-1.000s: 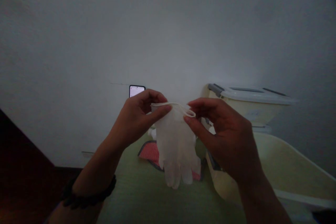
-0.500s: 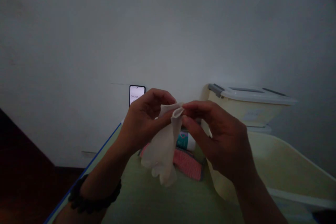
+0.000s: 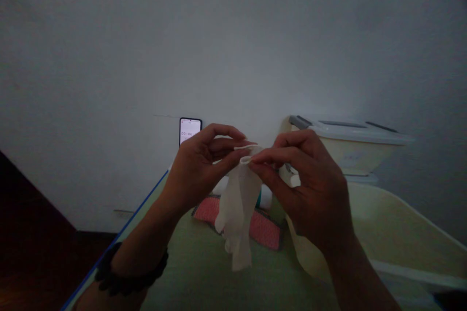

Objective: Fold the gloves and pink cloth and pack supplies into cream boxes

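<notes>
A thin white glove (image 3: 239, 204) hangs between my hands, its cuff up and its limp fingers down. My left hand (image 3: 199, 165) pinches the cuff's edge from the left, thumb below and fingers above. From the right, my right hand (image 3: 310, 184) grips the cuff's rim between thumb and forefinger. Below and behind the glove lies a folded pink cloth (image 3: 268, 231) with a grey edge on the table. A white and teal container (image 3: 266, 198) lies just behind the cloth, partly hidden by the glove and my right hand.
A phone (image 3: 190, 131) showing a timer leans on the wall at the back. To the right stands an open cream bin (image 3: 386, 223), and behind it a lidded box (image 3: 353, 150). The green table (image 3: 182, 272) has a blue left edge (image 3: 120, 235).
The glove has swung slightly right and hangs straighter, showing more of the pink cloth on the left. My right hand's fingers have shifted along the cuff; my left hand is nearly still.
</notes>
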`<state>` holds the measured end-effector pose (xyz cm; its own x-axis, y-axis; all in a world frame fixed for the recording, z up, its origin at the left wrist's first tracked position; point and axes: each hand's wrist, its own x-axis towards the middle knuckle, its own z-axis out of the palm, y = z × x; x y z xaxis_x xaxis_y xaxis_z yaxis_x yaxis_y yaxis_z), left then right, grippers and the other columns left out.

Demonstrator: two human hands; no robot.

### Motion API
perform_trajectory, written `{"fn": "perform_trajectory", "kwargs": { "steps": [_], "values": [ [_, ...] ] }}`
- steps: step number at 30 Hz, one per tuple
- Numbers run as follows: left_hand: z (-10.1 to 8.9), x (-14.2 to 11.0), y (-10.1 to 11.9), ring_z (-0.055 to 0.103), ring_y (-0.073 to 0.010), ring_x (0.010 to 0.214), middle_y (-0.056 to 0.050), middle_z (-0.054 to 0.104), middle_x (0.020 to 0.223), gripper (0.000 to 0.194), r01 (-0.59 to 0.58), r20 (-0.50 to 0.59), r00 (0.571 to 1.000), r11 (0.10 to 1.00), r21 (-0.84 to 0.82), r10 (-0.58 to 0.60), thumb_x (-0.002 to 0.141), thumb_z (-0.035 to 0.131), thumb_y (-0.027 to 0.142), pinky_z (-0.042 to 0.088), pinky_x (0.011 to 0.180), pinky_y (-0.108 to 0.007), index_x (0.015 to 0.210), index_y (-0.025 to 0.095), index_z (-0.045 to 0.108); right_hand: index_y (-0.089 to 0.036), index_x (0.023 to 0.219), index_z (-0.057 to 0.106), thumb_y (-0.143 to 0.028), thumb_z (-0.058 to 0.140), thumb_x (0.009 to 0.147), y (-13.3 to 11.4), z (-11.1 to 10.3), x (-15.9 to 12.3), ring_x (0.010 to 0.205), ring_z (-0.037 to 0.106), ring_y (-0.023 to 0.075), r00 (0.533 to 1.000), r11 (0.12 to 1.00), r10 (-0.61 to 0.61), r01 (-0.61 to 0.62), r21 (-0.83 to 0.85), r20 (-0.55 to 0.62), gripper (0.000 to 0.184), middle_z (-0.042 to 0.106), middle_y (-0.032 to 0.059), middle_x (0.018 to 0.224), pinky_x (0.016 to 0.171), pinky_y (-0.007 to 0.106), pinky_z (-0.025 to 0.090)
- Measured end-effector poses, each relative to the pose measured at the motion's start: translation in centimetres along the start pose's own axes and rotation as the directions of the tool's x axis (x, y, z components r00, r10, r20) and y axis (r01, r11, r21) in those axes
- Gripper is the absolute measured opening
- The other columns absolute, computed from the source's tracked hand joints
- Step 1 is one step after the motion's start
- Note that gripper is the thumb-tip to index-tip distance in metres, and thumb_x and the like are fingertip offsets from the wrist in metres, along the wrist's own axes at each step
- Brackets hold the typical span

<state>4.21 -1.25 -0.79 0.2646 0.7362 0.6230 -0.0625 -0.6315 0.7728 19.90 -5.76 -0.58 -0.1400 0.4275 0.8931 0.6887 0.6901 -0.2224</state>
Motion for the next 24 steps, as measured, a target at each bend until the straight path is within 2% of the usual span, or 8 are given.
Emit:
{"fn": "perform_trajectory", "kwargs": {
  "steps": [9,16,20,24],
  "values": [
    [-0.48,-0.4,-0.04,0.067,-0.0164,0.083,-0.003,0.07,0.09,0.024,0.013,0.165,0.986,0.998,-0.064,-0.002,0.077,0.061,0.019,0.055,0.069,-0.022,0.1,0.022,0.054,-0.021,0.083,0.066,-0.016,0.062,0.076,0.47,0.2,-0.08,0.077,0.052,0.0127,0.999,0.999,-0.037,0.036,0.029,0.025,0.009,0.048,0.0018,0.084,0.067,0.029,0.045],
    [-0.9,-0.73,0.53,0.065,-0.0194,0.087,-0.007,0.068,0.099,0.03,0.074,0.303,0.952,0.992,-0.106,-0.039,0.081,0.055,0.018,0.055,0.071,-0.028,0.111,0.021,0.051,-0.021,0.082,0.066,-0.015,0.062,0.075,0.63,0.34,-0.09,0.076,0.05,0.0121,0.999,0.999,-0.037,0.037,0.016,0.022,0.01,0.045,0.0015,0.083,0.065,0.027,0.045],
    [-0.76,-0.71,0.51,0.064,-0.0195,0.092,-0.005,0.069,0.097,0.031,0.058,0.291,0.956,0.992,-0.109,-0.024,0.079,0.058,0.017,0.054,0.076,-0.029,0.109,0.021,0.052,-0.02,0.079,0.06,-0.017,0.065,0.073,0.7,0.51,-0.19,0.068,0.047,0.0105,1.0,1.0,0.019,-0.019,-0.008,-0.019,0.008,0.046,0.0004,0.081,0.058,0.025,0.045],
    [-0.94,-0.36,-0.07,0.065,-0.0172,0.09,-0.003,0.07,0.091,0.023,-0.016,0.207,0.978,0.997,-0.079,0.032,0.08,0.057,0.017,0.054,0.075,-0.024,0.103,0.019,0.055,-0.019,0.076,0.058,-0.023,0.068,0.07,0.91,0.04,-0.14,0.067,0.046,0.0106,1.0,1.0,0.009,-0.009,-0.01,-0.022,0.013,0.045,0.0008,0.081,0.057,0.025,0.046]
  ]
}}
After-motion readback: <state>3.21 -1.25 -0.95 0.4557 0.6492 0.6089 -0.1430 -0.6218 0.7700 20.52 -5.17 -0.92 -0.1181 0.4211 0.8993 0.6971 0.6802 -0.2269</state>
